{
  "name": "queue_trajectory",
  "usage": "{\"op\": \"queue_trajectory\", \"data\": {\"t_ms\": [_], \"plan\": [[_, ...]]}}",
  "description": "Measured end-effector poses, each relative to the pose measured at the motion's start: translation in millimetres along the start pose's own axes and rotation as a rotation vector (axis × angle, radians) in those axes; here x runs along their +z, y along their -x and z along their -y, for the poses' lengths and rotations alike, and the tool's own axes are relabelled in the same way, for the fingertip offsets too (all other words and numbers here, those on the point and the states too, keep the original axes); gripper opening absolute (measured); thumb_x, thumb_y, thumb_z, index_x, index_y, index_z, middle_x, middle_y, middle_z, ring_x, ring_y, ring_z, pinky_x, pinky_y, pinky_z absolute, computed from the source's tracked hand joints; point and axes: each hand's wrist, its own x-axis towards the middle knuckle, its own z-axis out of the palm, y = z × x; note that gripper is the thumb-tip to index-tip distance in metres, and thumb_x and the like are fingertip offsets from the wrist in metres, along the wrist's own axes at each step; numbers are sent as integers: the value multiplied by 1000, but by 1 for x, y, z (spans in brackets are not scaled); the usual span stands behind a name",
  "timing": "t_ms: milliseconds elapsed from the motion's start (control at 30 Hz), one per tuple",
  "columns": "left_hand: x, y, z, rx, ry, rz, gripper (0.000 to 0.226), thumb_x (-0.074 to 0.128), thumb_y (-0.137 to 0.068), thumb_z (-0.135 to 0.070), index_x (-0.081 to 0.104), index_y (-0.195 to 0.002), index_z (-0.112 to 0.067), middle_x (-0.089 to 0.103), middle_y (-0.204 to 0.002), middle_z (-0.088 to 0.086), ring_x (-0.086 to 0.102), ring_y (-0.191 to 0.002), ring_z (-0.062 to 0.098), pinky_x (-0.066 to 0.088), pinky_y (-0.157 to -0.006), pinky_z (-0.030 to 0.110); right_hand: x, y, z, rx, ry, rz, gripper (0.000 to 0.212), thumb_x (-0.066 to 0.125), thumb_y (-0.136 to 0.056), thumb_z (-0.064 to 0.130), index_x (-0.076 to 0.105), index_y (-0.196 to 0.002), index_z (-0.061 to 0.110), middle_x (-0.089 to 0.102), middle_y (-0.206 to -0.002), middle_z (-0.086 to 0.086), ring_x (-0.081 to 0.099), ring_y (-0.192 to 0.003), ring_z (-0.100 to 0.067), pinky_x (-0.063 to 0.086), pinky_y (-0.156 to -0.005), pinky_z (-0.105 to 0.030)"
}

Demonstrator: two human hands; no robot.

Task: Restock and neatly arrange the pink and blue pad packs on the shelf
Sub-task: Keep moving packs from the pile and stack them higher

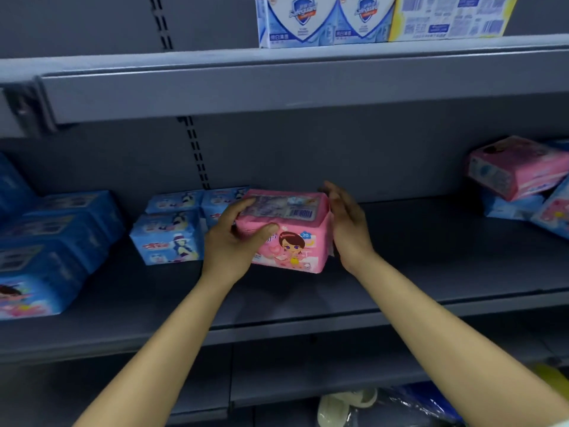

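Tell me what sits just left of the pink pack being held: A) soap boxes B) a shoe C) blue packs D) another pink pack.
C: blue packs stand right beside the pink pack, just past the left hand that grips it.

Shop: grey metal shelf (431, 241), slotted upright (197, 155) beyond the left hand (229, 241), soap boxes (323, 20) above, blue pad packs (167, 238) leftward.
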Motion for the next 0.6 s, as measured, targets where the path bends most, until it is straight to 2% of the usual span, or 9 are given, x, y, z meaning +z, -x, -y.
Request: {"op": "queue_trajectory", "data": {"t_ms": [67,100,167,200,300,367,433,533,600], "plan": [[-12,8,3,-4,-85,-36,64,79,-62,-49,57,-121,-39,64,-108,-19,65,-97,0,55,-89,29,10,21,4,-176,71,113,31,50,-92,45,51,-123,50,52,-134,15,51,-124,-5,43,-104,-29],[-17,12,4,-7,-123,-53,64,79,-65,-49,57,-123,-38,64,-111,-16,65,-98,3,54,-90,30,15,29,7,-253,174,175,43,56,-85,49,45,-127,51,46,-138,16,45,-128,-2,39,-106,-22],[-27,17,4,-6,-180,-75,64,77,-67,-51,56,-125,-34,63,-116,-12,63,-102,7,53,-92,33,22,41,7,-382,463,278,70,73,-75,45,41,-137,41,34,-146,11,30,-136,1,25,-105,-6],[-31,20,4,0,-208,-78,63,76,-69,-51,56,-125,-33,63,-116,-12,63,-102,8,53,-92,34,25,44,7,-411,572,313,75,79,-72,39,44,-138,36,30,-149,9,25,-138,1,20,-103,-2],[-43,29,4,22,-269,-53,58,75,-74,-47,56,-126,-31,60,-114,-14,61,-104,10,51,-93,32,31,54,3,-405,606,316,65,84,-69,29,58,-129,25,38,-144,8,32,-130,5,20,-98,3],[-50,35,4,34,-285,-21,57,74,-77,-47,55,-128,-31,59,-116,-16,60,-108,11,49,-95,31,34,60,3,-388,578,308,59,85,-68,28,64,-123,22,46,-132,12,40,-121,5,26,-96,2],[-57,40,3,48,-309,24,57,73,-78,-46,54,-130,-32,57,-119,-18,57,-113,8,47,-98,29,36,65,4,-384,572,309,57,85,-68,28,65,-121,22,48,-127,15,46,-118,2,33,-98,-6],[-66,49,1,55,-341,81,63,77,-77,-39,51,-134,-30,53,-121,-20,53,-115,4,43,-99,23,38,73,8,-407,596,342,55,84,-69,28,66,-120,20,53,-128,10,50,-120,-6,38,-103,-21],[-70,56,-1,55,-378,90,67,80,-75,-35,51,-135,-26,54,-124,-15,52,-116,4,41,-98,20,37,76,11,-426,632,372,55,83,-70,30,66,-121,20,54,-132,6,49,-122,-9,36,-105,-22]]}}
